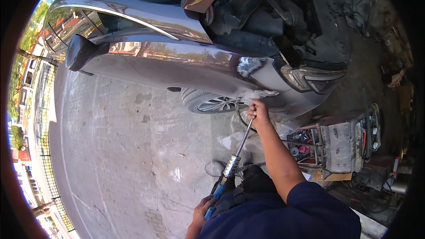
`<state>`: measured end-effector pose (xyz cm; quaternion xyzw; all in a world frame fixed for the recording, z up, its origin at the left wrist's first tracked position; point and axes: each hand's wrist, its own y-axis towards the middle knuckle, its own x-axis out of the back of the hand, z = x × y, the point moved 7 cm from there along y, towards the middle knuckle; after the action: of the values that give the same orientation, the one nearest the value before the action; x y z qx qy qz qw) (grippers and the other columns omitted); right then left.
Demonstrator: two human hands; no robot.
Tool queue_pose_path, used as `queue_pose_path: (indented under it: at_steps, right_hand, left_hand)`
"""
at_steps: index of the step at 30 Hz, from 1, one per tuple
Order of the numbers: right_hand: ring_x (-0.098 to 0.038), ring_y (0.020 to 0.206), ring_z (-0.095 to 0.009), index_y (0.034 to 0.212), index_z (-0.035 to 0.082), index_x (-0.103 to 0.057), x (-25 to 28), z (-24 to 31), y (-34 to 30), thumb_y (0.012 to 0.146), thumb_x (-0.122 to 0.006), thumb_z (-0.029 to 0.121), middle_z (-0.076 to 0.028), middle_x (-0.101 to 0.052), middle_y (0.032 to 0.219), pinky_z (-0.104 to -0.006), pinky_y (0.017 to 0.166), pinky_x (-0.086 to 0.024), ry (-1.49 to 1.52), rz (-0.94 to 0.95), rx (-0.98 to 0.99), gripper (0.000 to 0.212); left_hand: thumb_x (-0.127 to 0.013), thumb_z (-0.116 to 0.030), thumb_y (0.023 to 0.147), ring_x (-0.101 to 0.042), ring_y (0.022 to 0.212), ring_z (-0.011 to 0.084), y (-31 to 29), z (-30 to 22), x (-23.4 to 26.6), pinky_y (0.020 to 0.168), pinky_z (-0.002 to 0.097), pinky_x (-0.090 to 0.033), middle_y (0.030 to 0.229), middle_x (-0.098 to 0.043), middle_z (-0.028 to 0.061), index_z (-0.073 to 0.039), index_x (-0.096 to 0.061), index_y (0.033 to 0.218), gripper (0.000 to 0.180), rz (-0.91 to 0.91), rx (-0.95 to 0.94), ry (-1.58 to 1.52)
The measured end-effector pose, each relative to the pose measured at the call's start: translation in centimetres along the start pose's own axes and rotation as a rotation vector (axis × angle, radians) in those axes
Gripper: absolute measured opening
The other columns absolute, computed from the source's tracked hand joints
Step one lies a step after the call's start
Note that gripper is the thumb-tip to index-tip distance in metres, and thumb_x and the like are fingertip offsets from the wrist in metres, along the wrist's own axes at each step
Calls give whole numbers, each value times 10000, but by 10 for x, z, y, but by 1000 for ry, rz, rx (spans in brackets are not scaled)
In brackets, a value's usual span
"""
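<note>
A slide hammer (231, 167), with a blue grip, a ribbed silver weight and a long thin metal rod, slants up from my body toward the car. My left hand (202, 207) is closed round its blue grip, low in the view. Farther forward, my right hand (261, 114) grips the rod near its front end, beside the grey car fender (265, 71) above the front wheel (214, 102). The rod's tip is hidden by my fingers, so I cannot tell if it touches the metal. A scraped pale patch (256, 94) shows on the wheel arch edge.
To the right stands a worn tool cart (338, 144) holding small items, with a dark cable (287, 141) running near it. The headlight (305, 77) and exposed engine bay lie ahead. A side mirror (79, 53) juts out at the left.
</note>
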<state>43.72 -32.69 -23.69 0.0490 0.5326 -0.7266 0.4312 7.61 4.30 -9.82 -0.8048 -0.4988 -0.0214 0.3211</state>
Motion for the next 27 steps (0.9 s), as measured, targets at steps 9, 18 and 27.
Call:
queue_pose_path:
  at_steps: [9, 18, 27]
  right_hand:
    - [-458, 530, -95, 940, 128, -587, 7, -2, 2, 1041, -716, 250, 14, -577, 730, -279, 488, -356, 19, 74, 38, 204]
    - [-715, 769, -203, 1203, 56, -703, 38, -73, -52, 1061, -721, 308, -85, -761, 923, -376, 688, -591, -164, 72, 72, 290]
    - [-663, 658, -269, 855, 116, -610, 50, -179, -120, 989, -808, 336, -60, -636, 751, -472, 684, -591, -151, -17, -274, 325]
  left_hand:
    - [-817, -538, 795, -649, 1371, 427, 4, -11, 3, 1119, 483, -545, 1549, -617, 175, -161, -699, 1410, 730, 37, -48, 63]
    - [-837, -527, 827, -643, 1398, 428, -1, -12, 2, 1156, 477, -532, 1570, -615, 194, -197, -670, 1530, 795, 11, -26, -18]
    - [-833, -482, 848, -630, 1427, 439, -4, -2, -4, 1178, 466, -520, 1592, -614, 233, -178, -686, 1518, 750, -29, -41, -81]
